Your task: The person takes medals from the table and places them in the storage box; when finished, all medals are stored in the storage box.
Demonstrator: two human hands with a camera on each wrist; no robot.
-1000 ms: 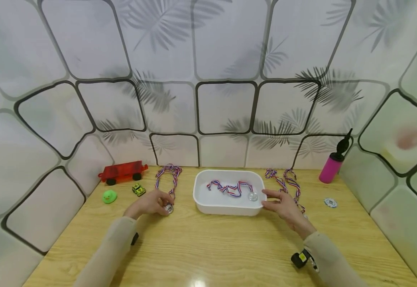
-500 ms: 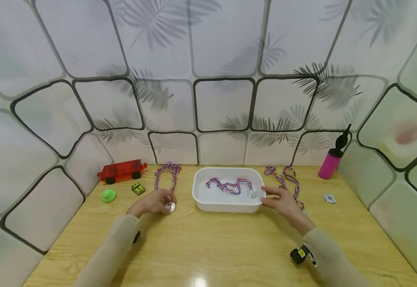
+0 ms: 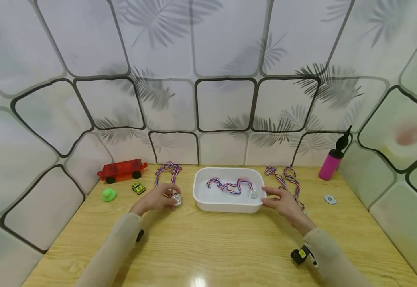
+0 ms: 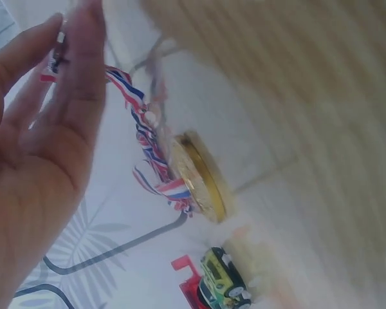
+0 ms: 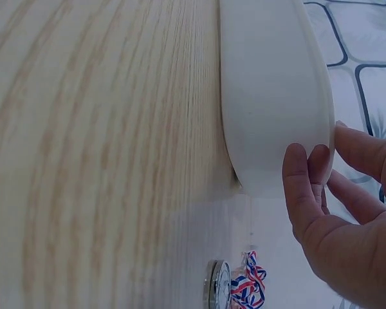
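Note:
My left hand pinches a silver medal just above the table, left of a white plastic tub. From that hand a red, white and blue ribbon trails back, seen in the left wrist view. A gold medal stands beyond it there; my hand hides it in the head view. My right hand holds the tub's right end, fingers and thumb at the rim, as the right wrist view shows. Inside the tub lies a clear-looking silver medal with its striped ribbon.
Right of the tub lie striped ribbons with a medal partly behind my right hand. A poker chip and a pink pump are farther right. At left are a red toy wagon, yellow toy car and green duck.
My left hand has lifted the silver medal slightly and moved it right, toward the tub. The right hand stays on the tub, which has not visibly moved.

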